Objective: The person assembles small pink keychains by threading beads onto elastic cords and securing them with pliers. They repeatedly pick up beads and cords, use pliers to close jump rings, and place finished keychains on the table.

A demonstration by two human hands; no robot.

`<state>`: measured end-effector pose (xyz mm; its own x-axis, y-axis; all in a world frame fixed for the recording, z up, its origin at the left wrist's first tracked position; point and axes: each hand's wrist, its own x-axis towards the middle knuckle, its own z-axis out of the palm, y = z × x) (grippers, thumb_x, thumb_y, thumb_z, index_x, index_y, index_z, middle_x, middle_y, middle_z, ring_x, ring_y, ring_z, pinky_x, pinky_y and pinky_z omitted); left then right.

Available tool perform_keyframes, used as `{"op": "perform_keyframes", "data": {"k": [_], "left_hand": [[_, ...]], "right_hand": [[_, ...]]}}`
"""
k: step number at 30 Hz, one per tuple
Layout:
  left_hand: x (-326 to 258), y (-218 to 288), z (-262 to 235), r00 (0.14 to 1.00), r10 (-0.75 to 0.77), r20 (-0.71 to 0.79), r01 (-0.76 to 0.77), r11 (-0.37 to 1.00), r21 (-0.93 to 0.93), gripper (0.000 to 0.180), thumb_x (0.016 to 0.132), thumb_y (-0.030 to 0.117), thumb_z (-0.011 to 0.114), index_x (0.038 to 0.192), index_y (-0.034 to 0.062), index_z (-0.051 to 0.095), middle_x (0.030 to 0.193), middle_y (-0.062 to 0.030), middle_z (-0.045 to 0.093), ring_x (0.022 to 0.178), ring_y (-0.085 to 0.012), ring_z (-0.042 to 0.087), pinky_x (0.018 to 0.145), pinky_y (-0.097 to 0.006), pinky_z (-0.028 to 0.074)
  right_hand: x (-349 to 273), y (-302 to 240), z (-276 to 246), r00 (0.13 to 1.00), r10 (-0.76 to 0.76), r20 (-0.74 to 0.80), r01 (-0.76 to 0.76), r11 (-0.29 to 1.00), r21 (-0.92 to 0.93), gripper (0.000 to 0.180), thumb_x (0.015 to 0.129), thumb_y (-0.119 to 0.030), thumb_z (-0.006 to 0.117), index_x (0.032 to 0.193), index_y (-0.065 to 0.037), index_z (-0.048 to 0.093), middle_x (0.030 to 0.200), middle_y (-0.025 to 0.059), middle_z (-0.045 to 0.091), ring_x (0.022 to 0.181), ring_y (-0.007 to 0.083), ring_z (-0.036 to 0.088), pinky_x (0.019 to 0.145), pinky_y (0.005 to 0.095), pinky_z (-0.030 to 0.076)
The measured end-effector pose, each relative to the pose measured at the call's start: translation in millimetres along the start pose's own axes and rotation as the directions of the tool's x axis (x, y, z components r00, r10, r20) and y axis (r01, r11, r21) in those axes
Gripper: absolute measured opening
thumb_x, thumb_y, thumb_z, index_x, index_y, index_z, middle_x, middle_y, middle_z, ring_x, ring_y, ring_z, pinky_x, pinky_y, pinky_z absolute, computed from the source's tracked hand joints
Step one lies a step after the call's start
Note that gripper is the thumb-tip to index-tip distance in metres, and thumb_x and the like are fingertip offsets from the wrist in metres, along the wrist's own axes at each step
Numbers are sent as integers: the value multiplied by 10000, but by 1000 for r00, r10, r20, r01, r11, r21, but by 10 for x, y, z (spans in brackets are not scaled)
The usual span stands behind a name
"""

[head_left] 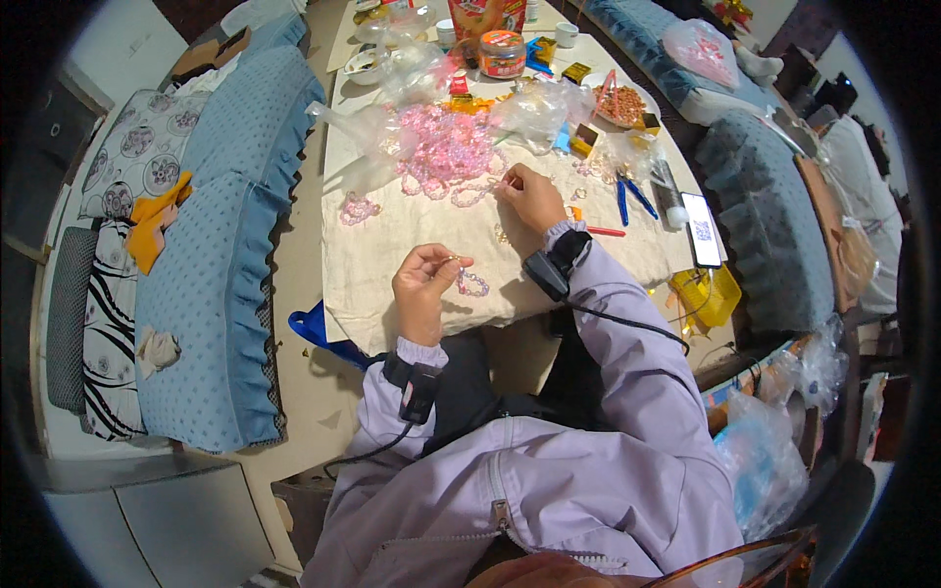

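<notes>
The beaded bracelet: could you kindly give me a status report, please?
Left fingers pinching beaded bracelet. Right fingers at edge of pink bead strands, grip unclear. Blue pliers off to the right, untouched.

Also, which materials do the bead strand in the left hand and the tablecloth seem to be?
Bead strand: probably glossy plastic or glass, because the purplish beads look translucent. Tablecloth: likely matte linen or cotton, by its dull, wrinkled surface.

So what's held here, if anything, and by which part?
Left hand: a pinkish-purple beaded loop, pinched by its upper end. Right hand: cannot tell.
</notes>
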<state>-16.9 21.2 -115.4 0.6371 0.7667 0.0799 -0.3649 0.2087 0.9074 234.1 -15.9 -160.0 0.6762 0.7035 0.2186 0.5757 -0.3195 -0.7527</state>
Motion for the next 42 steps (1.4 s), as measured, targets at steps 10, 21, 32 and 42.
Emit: {"op": "perform_keyframes", "data": {"k": [10, 21, 32, 42], "left_hand": [[-52, 48, 14, 999, 38, 10, -38, 998, 40, 141, 878, -42, 660, 1001, -4, 602, 920, -116, 687, 900, -193, 690, 780, -256, 487], [-62, -2, -131, 996, -74, 58, 72, 997, 34, 160, 885, -1, 676, 1024, 2, 598, 937, -89, 652, 927, -218, 683, 881, -284, 463], [100, -278, -142, 964, -186, 190, 172, 981, 89, 174, 900, 28, 666, 1056, 6, 590, 975, -93, 658, 895, -170, 629, 810, -272, 453], [18, -145, 214, 905, -199, 376, 153, 977, 149, 184, 940, 42, 667, 1104, 31, 584, 1000, -126, 700, 885, -141, 666, 732, -186, 492]], "right_hand": [[204, -157, -182, 997, -11, 71, -33, 802, 597, 371, 955, -159, 638, 1285, 2, 585, 1069, 97, 691, 882, 144, 679, 687, 285, 558], [-1370, 318, -1460, 997, 78, 28, -83, 919, 386, 205, 949, -162, 627, 1061, -5, 699, 898, 57, 696, 754, 107, 644, 689, 264, 525], [-4182, 1043, -2643, 564, 628, -536, -415, 777, 474, 208, 983, -142, 587, 1139, -36, 673, 970, 34, 694, 772, 89, 610, 632, 223, 459], [-6589, 1047, -3233, -264, 377, -888, -401, 794, 457, 207, 963, -93, 550, 1120, -27, 668, 1032, 85, 711, 828, 129, 666, 660, 260, 507]]}}
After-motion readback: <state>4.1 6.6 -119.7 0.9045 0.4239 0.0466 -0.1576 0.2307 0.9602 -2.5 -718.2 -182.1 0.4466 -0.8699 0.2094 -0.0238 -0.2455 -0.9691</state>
